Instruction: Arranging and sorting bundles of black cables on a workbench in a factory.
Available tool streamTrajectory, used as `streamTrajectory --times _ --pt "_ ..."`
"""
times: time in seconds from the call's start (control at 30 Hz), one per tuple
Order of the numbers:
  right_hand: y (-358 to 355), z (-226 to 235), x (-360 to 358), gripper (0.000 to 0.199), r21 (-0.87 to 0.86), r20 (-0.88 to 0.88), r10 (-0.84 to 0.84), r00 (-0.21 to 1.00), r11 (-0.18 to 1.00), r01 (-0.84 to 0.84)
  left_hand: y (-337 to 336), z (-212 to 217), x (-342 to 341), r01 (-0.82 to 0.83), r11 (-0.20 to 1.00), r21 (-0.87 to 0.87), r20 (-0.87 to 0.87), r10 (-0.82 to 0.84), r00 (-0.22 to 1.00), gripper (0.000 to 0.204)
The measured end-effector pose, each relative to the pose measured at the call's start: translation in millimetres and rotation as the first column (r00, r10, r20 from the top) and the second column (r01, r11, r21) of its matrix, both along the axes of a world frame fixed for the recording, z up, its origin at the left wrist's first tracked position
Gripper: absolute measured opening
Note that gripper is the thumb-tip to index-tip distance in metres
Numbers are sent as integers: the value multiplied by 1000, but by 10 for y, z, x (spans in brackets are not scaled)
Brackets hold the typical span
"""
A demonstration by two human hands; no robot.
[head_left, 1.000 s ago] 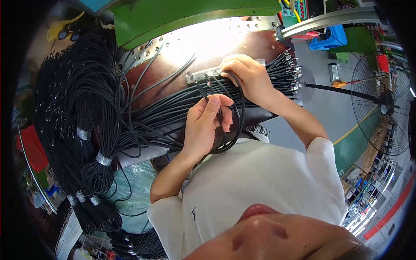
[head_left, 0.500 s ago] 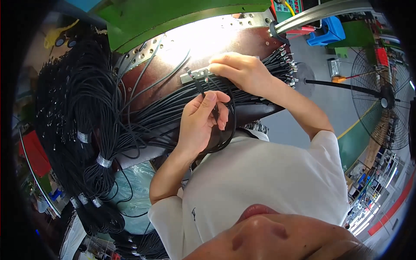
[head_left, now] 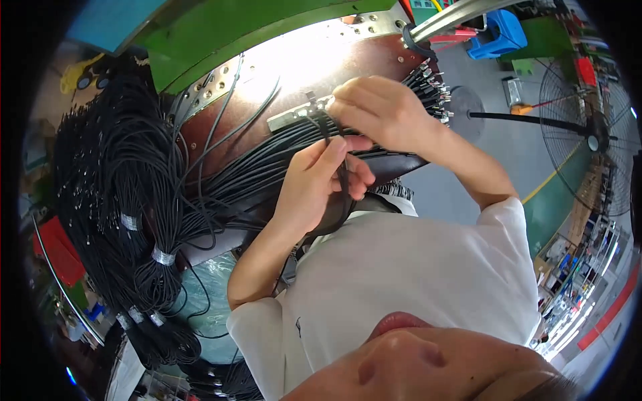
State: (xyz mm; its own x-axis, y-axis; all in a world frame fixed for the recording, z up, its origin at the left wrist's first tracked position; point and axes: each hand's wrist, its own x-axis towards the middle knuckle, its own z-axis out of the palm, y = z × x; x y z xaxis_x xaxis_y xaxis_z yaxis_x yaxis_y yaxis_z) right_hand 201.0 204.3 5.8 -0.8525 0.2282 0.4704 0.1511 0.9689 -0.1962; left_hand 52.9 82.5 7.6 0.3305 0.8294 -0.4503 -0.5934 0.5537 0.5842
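Note:
My left hand (head_left: 311, 184) is closed in a pinch on a black cable (head_left: 325, 127), whose end rises toward a small metal bar fixture (head_left: 284, 121) on the bench. Below the fingers the cable hangs in a loop in front of the white shirt. My right hand (head_left: 388, 115) is curled at the right end of the bar, its fingertips pressed together beside the cable end; what they pinch is too small to make out. Under both hands a thick bundle of black cables (head_left: 247, 167) lies across the bench, with metal connectors (head_left: 438, 93) at its right end.
Tied black cable coils (head_left: 144, 154) are heaped at the left. A green machine frame (head_left: 241, 37) overhangs the brown bench (head_left: 221, 127), under a bright light. A metal pole (head_left: 448, 19), a blue stool (head_left: 498, 33) and a fan (head_left: 588, 140) stand to the right.
The cable in my left hand has shifted right along the bar, closer to my right fingertips. My right hand is curled more over the bar's end. The whole view has tilted slightly.

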Motion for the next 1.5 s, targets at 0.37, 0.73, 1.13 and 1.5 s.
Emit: streamTrajectory --times 0.37,0.73,1.13,1.5 --pt "21 -391 109 15 -487 9 -333 943 822 295 19 -47 -51 -237 971 22 14 236 972 35" --pt "82 -457 112 14 -429 -62 -305 950 868 250 91 -62 -27 -133 987 -94 117 144 983 26" --pt "126 -183 388 21 59 -94 -244 965 966 250 134 433 -38 389 823 414 -793 116 599 28" --pt "149 -254 423 24 -70 -91 -255 963 966 249 159 464 -38 521 700 488 -872 366 325 6"
